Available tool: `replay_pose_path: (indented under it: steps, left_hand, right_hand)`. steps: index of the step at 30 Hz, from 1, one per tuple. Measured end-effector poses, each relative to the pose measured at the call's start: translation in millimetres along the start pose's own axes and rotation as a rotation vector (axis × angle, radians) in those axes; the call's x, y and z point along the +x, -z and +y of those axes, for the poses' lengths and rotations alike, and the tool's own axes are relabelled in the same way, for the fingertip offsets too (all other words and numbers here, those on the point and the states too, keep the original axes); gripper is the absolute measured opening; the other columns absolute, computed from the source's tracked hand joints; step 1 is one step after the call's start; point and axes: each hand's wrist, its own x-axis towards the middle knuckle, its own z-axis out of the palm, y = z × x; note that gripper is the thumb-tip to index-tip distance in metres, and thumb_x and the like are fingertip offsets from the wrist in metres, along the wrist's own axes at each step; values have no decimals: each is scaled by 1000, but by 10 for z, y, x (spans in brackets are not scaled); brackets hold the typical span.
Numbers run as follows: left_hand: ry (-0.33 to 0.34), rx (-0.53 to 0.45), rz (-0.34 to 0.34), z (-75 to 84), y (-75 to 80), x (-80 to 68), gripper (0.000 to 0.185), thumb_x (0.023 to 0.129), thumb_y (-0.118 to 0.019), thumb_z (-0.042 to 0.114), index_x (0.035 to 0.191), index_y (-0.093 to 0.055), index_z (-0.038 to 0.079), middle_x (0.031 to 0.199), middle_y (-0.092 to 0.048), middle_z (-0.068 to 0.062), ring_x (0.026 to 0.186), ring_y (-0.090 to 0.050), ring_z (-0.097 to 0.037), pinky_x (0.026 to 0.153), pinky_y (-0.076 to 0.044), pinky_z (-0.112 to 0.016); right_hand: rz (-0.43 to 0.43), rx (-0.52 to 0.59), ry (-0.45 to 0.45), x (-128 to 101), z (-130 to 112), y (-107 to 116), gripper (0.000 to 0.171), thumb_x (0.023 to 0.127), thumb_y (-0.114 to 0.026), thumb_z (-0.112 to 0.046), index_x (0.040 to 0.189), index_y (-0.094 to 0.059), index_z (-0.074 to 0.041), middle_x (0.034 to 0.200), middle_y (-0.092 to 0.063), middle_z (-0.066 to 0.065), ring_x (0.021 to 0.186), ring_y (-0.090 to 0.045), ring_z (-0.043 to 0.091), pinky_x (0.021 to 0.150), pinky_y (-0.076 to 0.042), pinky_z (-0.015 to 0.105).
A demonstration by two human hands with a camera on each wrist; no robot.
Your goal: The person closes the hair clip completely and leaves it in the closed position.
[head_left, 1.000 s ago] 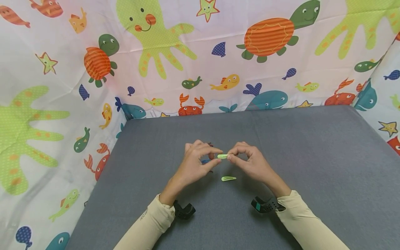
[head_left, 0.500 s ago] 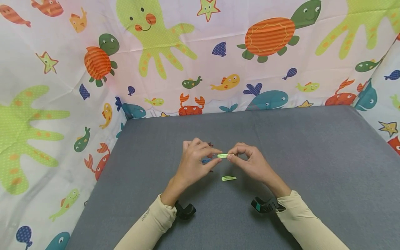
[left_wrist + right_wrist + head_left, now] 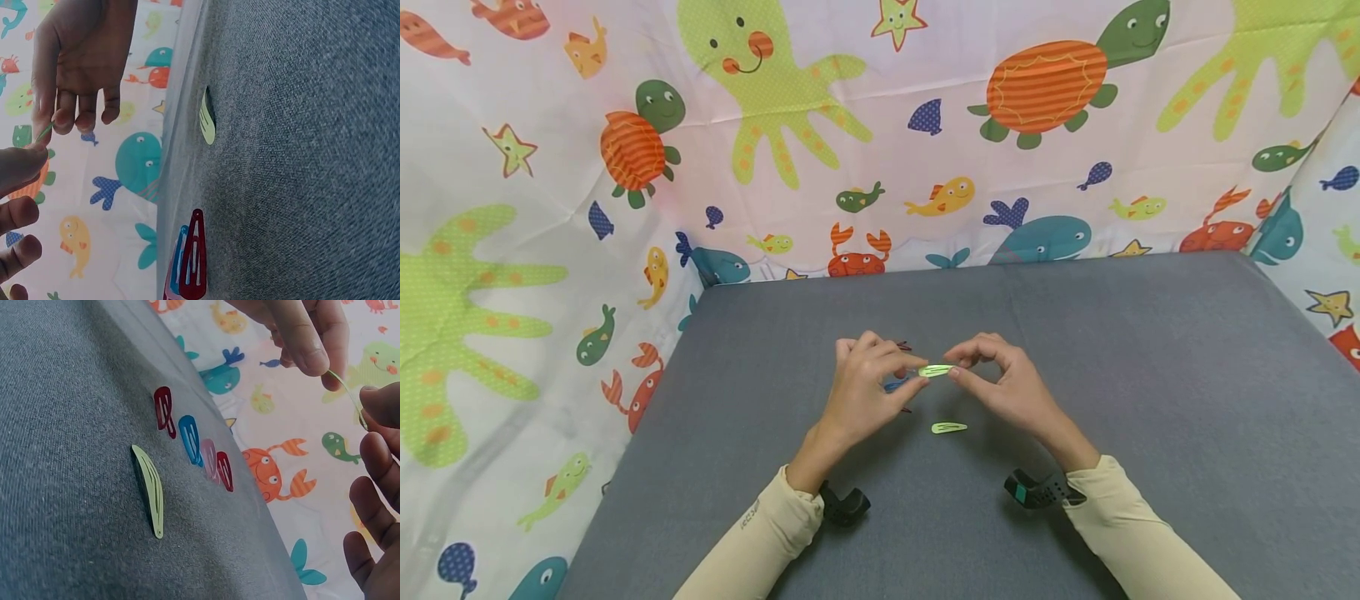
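One green hair clip point(image 3: 936, 370) is pinched at its ends by the fingers of the left hand point(image 3: 867, 385) and right hand point(image 3: 1000, 385), above the middle of the grey desk point(image 3: 1150, 375); a second green clip point(image 3: 948, 427) lies just below, coloured clips point(image 3: 190, 439) beside it

Bright, even light throughout; soft shadows, wide-angle bending at edges, wrist views slightly soft.

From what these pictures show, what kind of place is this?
Probably a small tabletop set for handwork, not a lived-in room. A grey cloth-covered table is closed in by a sheet printed with sea animals, and only a few hair clips lie on it, one green clip held between both hands.
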Motion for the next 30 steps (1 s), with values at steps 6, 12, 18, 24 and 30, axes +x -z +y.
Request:
replay_pose_path:
  steps: [6,12,18,24,30]
  left_hand:
    - [24,7,-9,-11,-27,-10,18,81,-87,29,98,-83,24,73,-67,7,77,-45,-11,80,-28,-43]
    - [35,-4,-10,-23,-46,-16,18,81,-87,28,97,-83,23,70,-64,7,76,-44,-11,79,-27,-43]
    - [28,-5,0,-23,-53,-19,17,81,-87,28,97,-83,23,70,-65,6,75,-43,-11,79,-26,-42]
    - [24,1,-3,-31,-62,-22,16,82,-86,30,96,-83,23,70,-66,4,75,-44,-11,78,-27,-41]
    - [31,-7,-13,-26,-68,-22,17,82,-86,30,97,-83,23,71,-67,4,75,-44,-11,78,-27,-42]
  right_hand:
    - [27,-10,30,8,0,13,15,91,-76,-10,104,-75,-17,94,-66,-1,99,-54,12,92,-41,46]
    - [41,-43,62,8,23,9,16,90,-78,-10,103,-75,-20,93,-65,-3,97,-53,12,90,-41,41]
    - [46,-70,80,11,46,0,16,89,-79,-11,102,-77,-19,91,-66,-4,95,-53,13,88,-40,39]
    - [41,-81,78,16,66,-4,14,89,-79,-12,100,-78,-20,89,-66,-4,94,-53,12,87,-40,39]
    - [31,-94,75,23,86,-2,11,89,-79,-14,98,-78,-21,87,-66,-5,93,-53,12,87,-40,41]
